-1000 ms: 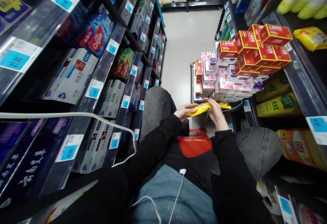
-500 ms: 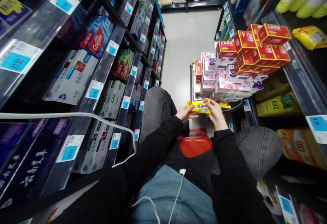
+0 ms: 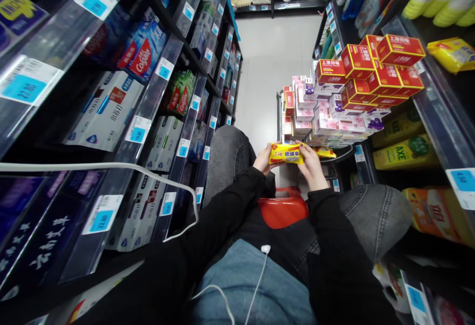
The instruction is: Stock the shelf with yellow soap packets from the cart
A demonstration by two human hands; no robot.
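A yellow wrapped soap bar (image 3: 285, 154) is held level in front of me, its printed face turned up. My left hand (image 3: 262, 160) grips its left end, and my right hand (image 3: 312, 166) is closed on the right end. Just beyond my right hand the end of another yellow packet (image 3: 325, 152) shows. Behind the soap stands a heap of pink and white boxes (image 3: 326, 118), with red and yellow soap boxes (image 3: 384, 77) piled on top. Below my hands a red stool (image 3: 284, 211) is visible between my legs.
Shelves of toothpaste boxes (image 3: 107, 110) line the left side, with price tags along their edges. On the right, shelves hold yellow bottles (image 3: 406, 154) and a yellow packet (image 3: 451, 54). A white cable (image 3: 148, 172) crosses on the left. The aisle floor (image 3: 260, 63) runs ahead.
The fingers of my left hand have shifted to the soap bar's left edge, uncovering more of its print. The bar has moved slightly left. The surroundings look the same.
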